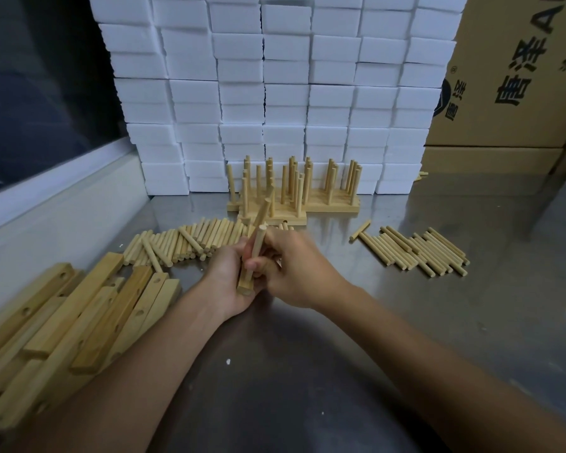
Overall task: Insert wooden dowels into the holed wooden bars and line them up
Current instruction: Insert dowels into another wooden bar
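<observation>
Two hands [262,273] hold a bar [246,279] pointing away, dowel [255,253] upright.

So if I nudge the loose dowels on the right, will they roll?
Probably: the loose dowels are round, smooth sticks lying flat on the polished metal table, so they'd likely roll sideways. They look stiff and light, and likely scatter easily.

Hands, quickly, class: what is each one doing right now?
Left hand: grips a holed wooden bar, held on end.
Right hand: pinches a wooden dowel against that bar.
</observation>
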